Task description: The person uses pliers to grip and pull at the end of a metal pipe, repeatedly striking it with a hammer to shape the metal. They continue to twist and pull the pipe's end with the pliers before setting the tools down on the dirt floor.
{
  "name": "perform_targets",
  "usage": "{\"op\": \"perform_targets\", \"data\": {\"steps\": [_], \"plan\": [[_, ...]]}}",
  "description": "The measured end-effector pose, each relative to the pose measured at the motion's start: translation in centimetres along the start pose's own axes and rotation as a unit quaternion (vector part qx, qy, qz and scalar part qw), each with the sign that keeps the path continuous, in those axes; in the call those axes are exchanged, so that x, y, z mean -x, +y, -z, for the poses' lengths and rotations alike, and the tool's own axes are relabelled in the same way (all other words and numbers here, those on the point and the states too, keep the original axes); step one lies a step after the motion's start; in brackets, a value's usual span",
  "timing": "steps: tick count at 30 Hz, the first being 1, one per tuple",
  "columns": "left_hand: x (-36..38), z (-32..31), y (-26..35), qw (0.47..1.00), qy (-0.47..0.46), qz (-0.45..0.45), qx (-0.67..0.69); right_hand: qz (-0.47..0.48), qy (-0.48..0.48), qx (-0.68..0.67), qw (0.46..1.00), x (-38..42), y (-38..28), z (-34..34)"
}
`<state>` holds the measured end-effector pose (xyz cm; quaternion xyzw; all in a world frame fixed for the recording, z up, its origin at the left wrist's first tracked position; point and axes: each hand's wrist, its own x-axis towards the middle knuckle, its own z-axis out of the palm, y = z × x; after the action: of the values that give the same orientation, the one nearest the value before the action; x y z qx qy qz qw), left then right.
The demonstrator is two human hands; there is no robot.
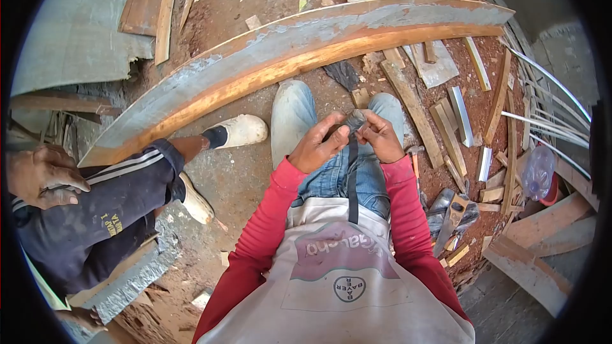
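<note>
Both my hands meet in front of my knees around a small dark grey bundle (pixel 354 119) with a black strap (pixel 352 181) hanging from it down to my shirt. My left hand (pixel 320 142) pinches the bundle's left side between thumb and fingers. On the other side, the fingers of my right hand (pixel 380 137) are pressed together against the bundle. What the bundle is made of is too small to tell. A long curved board (pixel 255 76) with a grey face and an orange-brown wooden edge lies beyond my knees.
A co-worker's hand (pixel 48 175) and dark shorts (pixel 108 216) are at the left. Right of my legs lie wood strips (pixel 414 111), a hammer (pixel 415 153), a handsaw (pixel 451 220), a clear plastic bottle (pixel 537 172) and white pipes (pixel 551 127).
</note>
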<state>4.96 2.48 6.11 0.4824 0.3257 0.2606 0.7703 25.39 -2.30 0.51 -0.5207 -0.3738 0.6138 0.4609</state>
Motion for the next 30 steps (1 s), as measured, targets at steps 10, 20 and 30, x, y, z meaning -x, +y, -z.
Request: {"op": "perform_targets", "data": {"steps": [10, 20, 30], "plan": [[-1.4, 0.5, -0.5, 0.998, -0.055, 0.022, 0.023, 0.074, -0.02, 0.09, 0.993, -1.3, -4.1, 0.4], [-1.9, 0.3, -0.6, 0.998, -0.053, 0.029, 0.005, 0.107, -0.013, 0.155, 0.982, -2.0, -3.6, 0.4], [-1.9, 0.4, -0.7, 0.998, -0.06, 0.021, 0.01, 0.123, -0.019, 0.106, 0.987, -2.3, -4.0, -0.4]]}}
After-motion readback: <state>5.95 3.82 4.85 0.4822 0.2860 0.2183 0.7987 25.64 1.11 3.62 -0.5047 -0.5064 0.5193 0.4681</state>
